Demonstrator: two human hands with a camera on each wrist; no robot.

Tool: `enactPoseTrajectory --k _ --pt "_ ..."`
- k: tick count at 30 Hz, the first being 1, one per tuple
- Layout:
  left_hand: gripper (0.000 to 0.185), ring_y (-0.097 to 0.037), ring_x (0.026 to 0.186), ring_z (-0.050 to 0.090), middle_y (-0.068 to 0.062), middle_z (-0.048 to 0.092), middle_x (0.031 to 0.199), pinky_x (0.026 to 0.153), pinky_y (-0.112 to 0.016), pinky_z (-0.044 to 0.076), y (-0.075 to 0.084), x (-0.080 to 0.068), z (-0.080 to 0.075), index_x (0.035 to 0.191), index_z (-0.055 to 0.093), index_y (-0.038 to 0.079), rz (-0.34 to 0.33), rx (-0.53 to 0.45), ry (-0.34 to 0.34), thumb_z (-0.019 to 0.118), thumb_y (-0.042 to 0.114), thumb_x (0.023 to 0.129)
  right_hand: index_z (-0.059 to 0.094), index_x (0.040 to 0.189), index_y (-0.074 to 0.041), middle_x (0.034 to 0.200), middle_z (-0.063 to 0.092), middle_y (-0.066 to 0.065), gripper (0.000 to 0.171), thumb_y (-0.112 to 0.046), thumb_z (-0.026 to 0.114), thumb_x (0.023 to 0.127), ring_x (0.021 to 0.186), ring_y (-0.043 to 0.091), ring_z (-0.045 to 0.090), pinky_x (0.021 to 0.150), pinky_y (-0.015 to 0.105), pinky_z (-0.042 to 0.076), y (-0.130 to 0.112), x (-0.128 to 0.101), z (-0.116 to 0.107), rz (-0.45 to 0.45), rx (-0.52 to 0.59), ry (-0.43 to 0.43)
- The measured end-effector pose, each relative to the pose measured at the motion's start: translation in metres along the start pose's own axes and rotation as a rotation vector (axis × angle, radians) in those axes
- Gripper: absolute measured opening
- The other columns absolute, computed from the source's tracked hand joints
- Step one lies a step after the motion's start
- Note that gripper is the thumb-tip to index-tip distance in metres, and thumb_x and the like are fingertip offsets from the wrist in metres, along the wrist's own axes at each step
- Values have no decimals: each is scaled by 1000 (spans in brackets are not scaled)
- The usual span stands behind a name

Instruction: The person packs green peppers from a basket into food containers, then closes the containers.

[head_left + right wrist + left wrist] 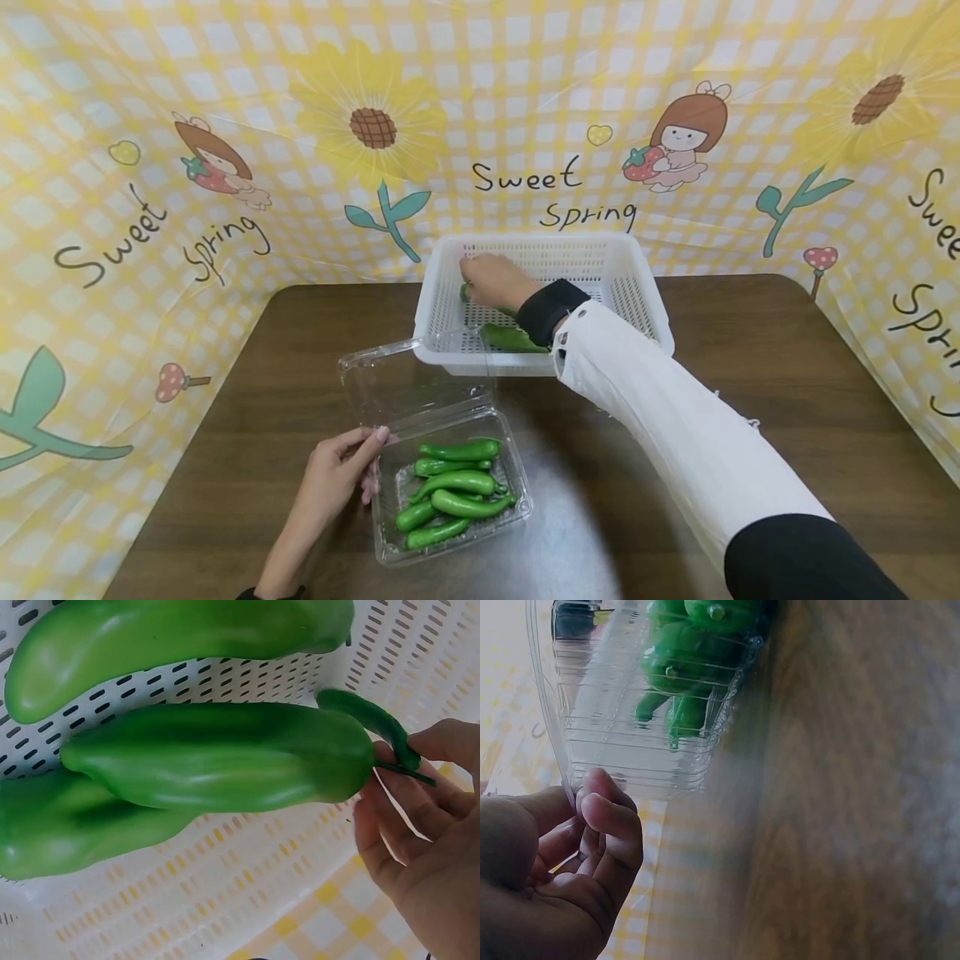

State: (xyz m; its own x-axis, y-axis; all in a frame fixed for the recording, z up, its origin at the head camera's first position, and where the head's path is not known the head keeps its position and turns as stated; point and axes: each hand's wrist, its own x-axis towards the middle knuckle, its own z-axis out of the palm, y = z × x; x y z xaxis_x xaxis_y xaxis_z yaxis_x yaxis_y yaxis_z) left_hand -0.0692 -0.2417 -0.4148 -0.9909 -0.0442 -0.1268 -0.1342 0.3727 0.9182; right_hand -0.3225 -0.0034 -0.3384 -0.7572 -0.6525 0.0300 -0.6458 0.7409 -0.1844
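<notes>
A clear plastic clamshell box (pixel 390 533) lies open on the brown table (pixel 675 433), with several small green peppers (pixel 457 482) in it. My left hand (pixel 341 471) holds its left rim; in the left wrist view the fingers (pixel 607 817) curl at the clear box (pixel 630 750) edge. Behind it stands a white slotted basket (pixel 645 292). My right hand (pixel 491 279) reaches into the basket. In the right wrist view three large green peppers lie in the basket (pixel 225 900), and my right hand (pixel 409 787) pinches the stem (pixel 375 720) of the middle pepper (pixel 217 754).
The clamshell's clear lid (pixel 412 383) stands open, leaning toward the basket front. A yellow checked cloth with sunflowers (pixel 225 125) walls the table on three sides. Bare brown tabletop shows to the right and left of the basket.
</notes>
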Motion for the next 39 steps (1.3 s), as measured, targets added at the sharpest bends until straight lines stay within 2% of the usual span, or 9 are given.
enactPoseTrajectory --k 6,12,19,26,32,39 --pt "36 -18 42 56 -9 58 60 43 -37 53 0 0 0 104 74 5 9 -4 -1 61 38 98 63 107 -4 97 68 10 15 -12 51 102 84 22 62 79 33 53 0 -5 -8 -39 1 23" --pt "35 -17 41 55 -10 57 60 41 -37 52 0 0 0 105 73 2 23 -21 -2 62 34 98 61 99 -5 91 64 9 15 -11 48 104 80 22 56 74 32 48 2 -8 -15 -58 33 45" --pt "35 -17 41 55 -10 57 60 42 -36 52 0 0 0 105 73 2 26 -20 0 62 34 98 65 102 0 93 66 11 17 -7 50 102 82 22 58 77 32 50 2 -15 -25 -99 62 42" --pt "36 -18 42 56 -11 58 60 42 -37 53 0 -2 1 104 73 2 17 -14 3 62 35 98 61 95 -1 80 53 7 18 -8 47 104 72 18 47 69 28 41 3 -24 -28 -111 70 42" --pt "35 -19 42 56 -10 58 62 42 -36 52 1 -2 2 104 74 3 16 -5 7 62 35 98 65 107 1 96 66 10 17 -8 51 102 81 20 57 78 31 50 6 -32 -32 -95 83 48" --pt "34 -19 41 55 -10 58 62 41 -37 52 2 -1 1 104 73 2 26 5 3 62 34 98 65 109 1 104 69 13 17 -8 52 102 88 22 63 84 34 54 8 -42 -39 -93 92 54"
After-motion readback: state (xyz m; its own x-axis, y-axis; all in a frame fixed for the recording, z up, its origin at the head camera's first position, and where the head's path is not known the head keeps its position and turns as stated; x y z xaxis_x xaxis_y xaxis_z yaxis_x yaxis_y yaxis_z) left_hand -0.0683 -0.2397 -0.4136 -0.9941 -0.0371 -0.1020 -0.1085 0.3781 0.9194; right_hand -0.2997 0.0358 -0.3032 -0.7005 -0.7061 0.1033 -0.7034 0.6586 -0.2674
